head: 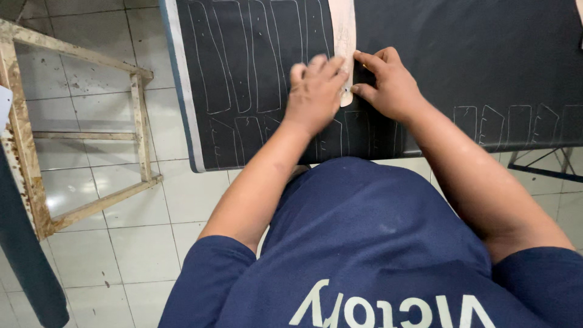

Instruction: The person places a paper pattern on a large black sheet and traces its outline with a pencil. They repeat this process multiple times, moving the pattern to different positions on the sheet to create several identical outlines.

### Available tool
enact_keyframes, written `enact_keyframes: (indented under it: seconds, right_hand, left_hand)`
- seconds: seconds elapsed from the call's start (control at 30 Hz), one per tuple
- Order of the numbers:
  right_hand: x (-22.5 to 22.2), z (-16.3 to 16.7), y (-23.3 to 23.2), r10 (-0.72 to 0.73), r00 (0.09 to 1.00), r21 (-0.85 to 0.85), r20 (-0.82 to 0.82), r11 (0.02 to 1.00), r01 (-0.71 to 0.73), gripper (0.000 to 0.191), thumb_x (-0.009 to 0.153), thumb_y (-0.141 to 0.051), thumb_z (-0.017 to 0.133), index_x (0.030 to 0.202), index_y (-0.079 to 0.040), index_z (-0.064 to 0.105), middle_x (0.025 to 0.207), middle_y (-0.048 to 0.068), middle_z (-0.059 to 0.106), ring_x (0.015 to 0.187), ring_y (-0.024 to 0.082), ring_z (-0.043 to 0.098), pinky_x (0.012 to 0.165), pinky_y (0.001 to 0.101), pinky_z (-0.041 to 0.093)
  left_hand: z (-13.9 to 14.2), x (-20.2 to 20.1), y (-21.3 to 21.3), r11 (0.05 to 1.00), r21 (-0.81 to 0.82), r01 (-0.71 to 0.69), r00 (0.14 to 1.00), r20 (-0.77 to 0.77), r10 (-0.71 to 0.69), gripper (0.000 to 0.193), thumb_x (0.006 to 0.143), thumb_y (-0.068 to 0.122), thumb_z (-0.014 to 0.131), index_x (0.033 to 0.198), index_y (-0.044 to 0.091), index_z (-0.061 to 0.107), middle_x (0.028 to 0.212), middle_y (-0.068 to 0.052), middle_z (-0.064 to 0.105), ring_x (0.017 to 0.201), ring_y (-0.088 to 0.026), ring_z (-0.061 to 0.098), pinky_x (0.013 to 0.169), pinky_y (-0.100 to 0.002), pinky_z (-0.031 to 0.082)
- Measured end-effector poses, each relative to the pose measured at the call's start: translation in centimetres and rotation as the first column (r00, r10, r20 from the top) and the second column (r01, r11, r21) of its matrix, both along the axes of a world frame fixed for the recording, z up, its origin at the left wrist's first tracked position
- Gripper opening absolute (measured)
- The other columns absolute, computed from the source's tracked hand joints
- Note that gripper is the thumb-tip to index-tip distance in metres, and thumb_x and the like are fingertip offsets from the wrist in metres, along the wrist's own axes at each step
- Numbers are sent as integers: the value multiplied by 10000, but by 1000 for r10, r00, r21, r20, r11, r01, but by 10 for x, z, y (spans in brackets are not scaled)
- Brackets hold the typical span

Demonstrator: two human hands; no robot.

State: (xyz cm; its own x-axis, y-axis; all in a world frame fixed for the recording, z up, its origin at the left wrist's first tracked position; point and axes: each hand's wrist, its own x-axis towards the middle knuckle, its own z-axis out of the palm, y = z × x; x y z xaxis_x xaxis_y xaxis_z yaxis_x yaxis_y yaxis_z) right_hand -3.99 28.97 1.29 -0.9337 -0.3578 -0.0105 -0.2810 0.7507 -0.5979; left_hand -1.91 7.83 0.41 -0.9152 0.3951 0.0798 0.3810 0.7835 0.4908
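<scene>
A long pale cardboard template (344,36) lies on a dark sheet (473,54) spread over a table. My left hand (314,91) presses flat on the template's lower left edge, its fingers blurred. My right hand (388,82) pinches something small and thin, with a yellowish tip, against the template's right edge; what it is cannot be told. White traced outlines (243,61) of the same narrow shape cover the sheet to the left of the template, and smaller ones (516,124) run along the near edge.
The sheet's pale grey border (182,91) hangs at the table's left edge. A worn wooden frame (143,115) stands on the white tiled floor (121,243) to the left. A dark roll (27,261) leans at the lower left. Dark metal legs (546,164) show under the table's right side.
</scene>
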Motion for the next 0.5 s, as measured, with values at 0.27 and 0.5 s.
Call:
enact_keyframes:
  seconds: [0.27,0.5]
  right_hand:
    - [-42,39,-13,91,971,47,-220,996,-82,227,1136,-266,641,1162,-79,767,1026,130,651,1002,349,654,879,450,525]
    - [-52,50,-39,201,975,50,90,977,-206,242,1043,-261,627,1090,-44,723,996,180,723,928,388,690,794,458,537]
  left_hand:
    - [-29,7,54,986,-55,-160,968,188,168,511,998,183,477,1420,-95,397,763,-272,692,716,-475,710,649,-567,583]
    - [-72,12,64,980,9,-201,974,106,199,576,927,131,499,1423,-105,329,748,-260,695,655,-460,713,602,-555,591]
